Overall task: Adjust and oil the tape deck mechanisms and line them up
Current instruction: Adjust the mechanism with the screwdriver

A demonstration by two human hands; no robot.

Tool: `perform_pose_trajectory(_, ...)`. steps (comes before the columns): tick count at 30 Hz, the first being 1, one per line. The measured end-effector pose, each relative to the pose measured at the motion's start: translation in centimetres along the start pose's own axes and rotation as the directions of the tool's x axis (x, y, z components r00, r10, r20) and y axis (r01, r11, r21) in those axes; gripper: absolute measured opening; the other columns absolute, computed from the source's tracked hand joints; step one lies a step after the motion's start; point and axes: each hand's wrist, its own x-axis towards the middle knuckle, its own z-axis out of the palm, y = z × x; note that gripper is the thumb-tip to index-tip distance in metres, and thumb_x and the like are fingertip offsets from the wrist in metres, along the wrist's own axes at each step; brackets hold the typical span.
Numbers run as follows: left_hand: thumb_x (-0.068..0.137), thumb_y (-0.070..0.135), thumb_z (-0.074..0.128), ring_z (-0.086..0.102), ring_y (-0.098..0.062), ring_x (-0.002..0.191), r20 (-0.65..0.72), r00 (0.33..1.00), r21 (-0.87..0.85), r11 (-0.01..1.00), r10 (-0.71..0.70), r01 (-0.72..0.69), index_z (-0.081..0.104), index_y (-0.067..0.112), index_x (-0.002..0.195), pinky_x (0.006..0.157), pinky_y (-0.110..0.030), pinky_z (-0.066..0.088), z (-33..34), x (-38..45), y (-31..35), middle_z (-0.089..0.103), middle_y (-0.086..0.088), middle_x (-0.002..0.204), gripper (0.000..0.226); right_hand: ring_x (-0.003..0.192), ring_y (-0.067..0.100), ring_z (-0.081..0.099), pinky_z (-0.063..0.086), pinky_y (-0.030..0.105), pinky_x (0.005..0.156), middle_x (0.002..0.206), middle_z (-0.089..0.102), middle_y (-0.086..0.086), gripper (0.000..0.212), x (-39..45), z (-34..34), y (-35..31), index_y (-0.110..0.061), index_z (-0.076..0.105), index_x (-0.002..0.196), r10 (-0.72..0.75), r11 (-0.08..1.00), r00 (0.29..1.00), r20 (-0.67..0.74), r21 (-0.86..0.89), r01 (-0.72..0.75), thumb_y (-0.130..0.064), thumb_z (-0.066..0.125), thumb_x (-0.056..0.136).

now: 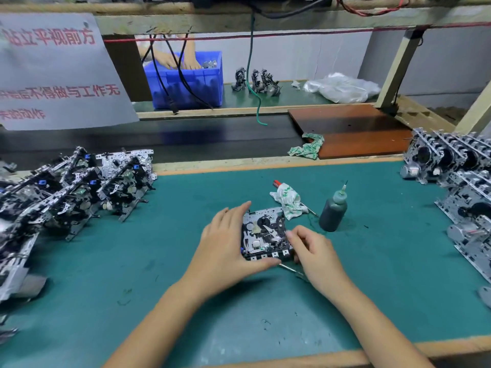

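Seen from above, looking down at a green surface [372, 274]. At the middle, 1 tape deck mechanism [264, 233] lying flat, open side up, gears and levers showing. Left hand [225, 245] curled round its left edge, thumb along the near edge, fingertips at the far corner. Right hand [313, 251] curled at its right edge, pinching a thin metal tool [292, 270] that sticks out toward the near right corner; whether the fingers also touch the frame cannot be told.

Just beyond, to the right, a dark oil bottle [333, 212] with a needle tip, upright, untouched. Between bottle and mechanism, a white and green rag [289, 200] lying over a red-handled tool [277, 183]. At the left edge, a row of mechanisms [79, 187] leaning together; at the right edge, a second stack of mechanisms [457, 176].

Likely the adjusting step, with oiling to follow. Best done by keeping the frame pressed flat with the left hand, working the tool tip gently at 1 lever only, and avoiding the thin springs. Worth keeping the bottle within reach yet clear of the right elbow, since a knock could tip it.
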Motion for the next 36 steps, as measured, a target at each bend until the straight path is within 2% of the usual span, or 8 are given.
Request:
perform_pose_trajectory(5,0.065,0.063,0.073,0.028,-0.006,0.128,-0.045,0.999,-0.139,0.99,0.006,-0.012,0.03,0.022,0.144,0.108,-0.025,0.027,0.9,0.3,-1.1,0.038,0.016,0.131,0.099,0.076,0.005,0.048,0.036,0.03,0.067,0.077,0.054,-0.017,0.013,-1.7,-1.6,-0.4,-0.038,0.046,0.092,-0.084,0.941,0.996,-0.011,-0.33,0.076,-0.05,0.047,0.09)
perform_pose_trajectory(9,0.064,0.064,0.065,0.026,-0.003,0.128,-0.051,0.998,-0.186,0.981,0.04,-0.049,0.032,0.025,0.142,0.107,-0.019,0.024,1.1,0.0,-1.3,0.032,0.03,0.124,0.093,0.094,0.001,0.038,0.028,0.021,0.081,0.096,0.039,-0.023,0.059,-4.0,-2.8,0.3,-0.044,0.032,0.124,-0.097,0.829,0.979,0.178,-0.53,0.179,-0.069,0.051,0.074)
perform_pose_trajectory(11,0.066,0.055,0.069,0.023,-0.005,0.132,-0.082,0.993,-0.213,0.972,0.08,-0.096,0.031,0.03,0.139,0.108,-0.015,0.02,1.4,-0.3,-1.3,0.025,0.039,0.127,0.086,0.092,0.004,0.04,0.029,0.022,0.08,0.094,0.042,-0.02,0.053,-4.3,-3.4,1.1,-0.037,0.042,0.124,-0.062,0.83,0.991,0.123,-0.545,0.119,-0.055,0.063,0.078)
perform_pose_trajectory(14,0.069,0.051,0.065,0.023,-0.004,0.135,-0.132,0.985,-0.252,0.957,0.109,-0.14,0.029,0.037,0.135,0.109,-0.013,0.02,1.6,-0.9,-1.3,0.024,0.038,0.132,0.077,0.079,0.011,0.044,0.033,0.028,0.07,0.078,0.049,-0.016,0.015,-3.9,-5.0,2.0,-0.027,0.063,0.093,-0.065,0.856,0.996,-0.061,-0.516,0.024,-0.023,0.072,0.082)
perform_pose_trajectory(18,0.071,0.048,0.064,0.027,-0.005,0.134,-0.154,0.978,-0.198,0.965,0.144,-0.173,0.035,0.035,0.135,0.109,-0.023,0.027,1.7,-1.1,-1.2,0.034,0.031,0.127,0.071,0.08,0.021,0.051,0.039,0.032,0.065,0.077,0.056,-0.007,0.011,-3.0,-6.0,2.5,-0.017,0.067,0.089,-0.033,0.825,0.985,-0.171,-0.562,-0.07,-0.011,0.072,0.081)
perform_pose_trajectory(26,0.058,0.041,0.074,0.044,-0.019,0.114,-0.32,0.911,0.138,0.964,0.26,-0.227,0.053,0.01,0.125,0.095,-0.03,0.035,1.6,-0.9,-0.5,0.039,0.01,0.123,0.077,0.091,0.026,0.056,0.036,0.029,0.074,0.093,0.063,0.005,0.013,2.5,-2.0,-4.7,-0.008,0.065,0.099,-0.422,0.777,0.901,-0.099,-0.552,0.303,-0.011,0.063,0.087)
perform_pose_trajectory(32,0.062,0.043,0.073,0.054,-0.027,0.111,-0.336,0.919,0.186,0.971,0.205,-0.149,0.059,0.009,0.119,0.093,-0.034,0.039,1.2,-1.3,-1.3,0.062,-0.003,0.121,0.068,0.108,0.029,0.056,0.035,0.031,0.07,0.113,0.063,0.009,0.024,14.2,0.5,-7.4,-0.01,0.062,0.108,-0.079,0.628,0.994,-0.079,-0.778,-0.012,-0.002,0.053,0.087)
perform_pose_trajectory(36,0.064,0.043,0.068,0.054,-0.03,0.113,-0.286,0.937,0.198,0.969,0.203,-0.149,0.061,0.008,0.116,0.095,-0.035,0.037,1.1,-1.5,-1.4,0.061,-0.004,0.125,0.064,0.106,0.024,0.057,0.036,0.028,0.074,0.117,0.062,0.005,0.02,16.7,1.5,-4.7,-0.013,0.063,0.109,0.186,0.573,0.976,-0.111,-0.795,-0.2,-0.015,0.053,0.092)
